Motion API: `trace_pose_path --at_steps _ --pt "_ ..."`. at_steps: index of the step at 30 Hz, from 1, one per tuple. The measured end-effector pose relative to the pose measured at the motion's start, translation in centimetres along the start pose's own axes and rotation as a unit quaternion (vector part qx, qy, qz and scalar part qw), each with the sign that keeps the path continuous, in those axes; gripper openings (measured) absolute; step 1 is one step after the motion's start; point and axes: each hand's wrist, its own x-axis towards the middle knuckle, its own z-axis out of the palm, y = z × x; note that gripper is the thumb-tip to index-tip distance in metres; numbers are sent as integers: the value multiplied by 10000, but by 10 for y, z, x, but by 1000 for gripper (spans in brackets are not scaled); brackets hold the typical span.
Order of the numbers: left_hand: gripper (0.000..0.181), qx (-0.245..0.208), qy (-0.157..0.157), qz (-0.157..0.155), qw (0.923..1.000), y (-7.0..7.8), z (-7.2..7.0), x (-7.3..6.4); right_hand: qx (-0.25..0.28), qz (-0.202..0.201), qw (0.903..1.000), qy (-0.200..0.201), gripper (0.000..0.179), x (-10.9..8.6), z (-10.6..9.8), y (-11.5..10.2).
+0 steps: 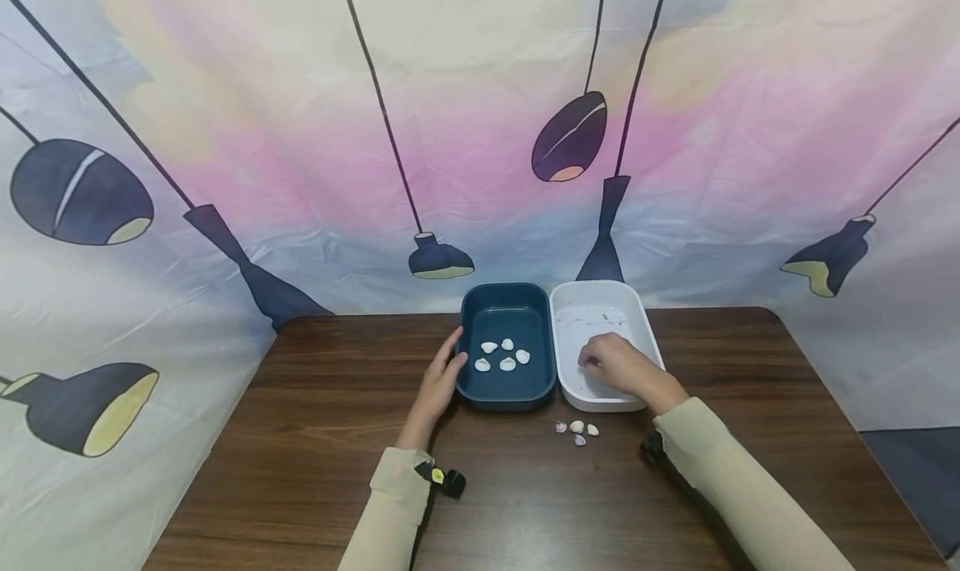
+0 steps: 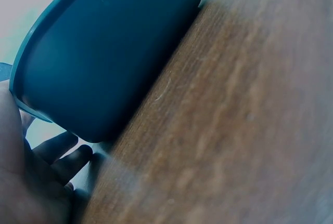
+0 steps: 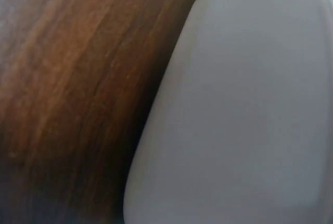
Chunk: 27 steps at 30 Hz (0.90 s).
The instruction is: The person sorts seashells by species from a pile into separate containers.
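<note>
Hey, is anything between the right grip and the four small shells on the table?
Yes: the white tray's near wall. The right grip is over that tray's inside, and the shells lie on the table just outside. No other obstacle shows.

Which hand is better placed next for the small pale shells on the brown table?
Probably the right hand, at the white rectangular tray, nearer those shells; the left hand touches the teal tray.
</note>
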Motion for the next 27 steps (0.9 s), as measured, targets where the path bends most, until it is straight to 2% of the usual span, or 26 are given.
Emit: trace_pose_path --at_steps 8,16,24,27 --pt "52 1 5 -27 10000 0 0 0 -93 373 9991 -184 15 12 10 6" --pt "53 -4 0 -38 10000 2 0 1 -166 648 9976 -204 19 16 15 6" --pt "52 -15 57 -45 10000 1 0 0 -61 688 9967 -434 48 17 18 5" --pt "52 -36 74 -54 10000 0 1 -1 -20 754 9960 -482 53 14 18 4"
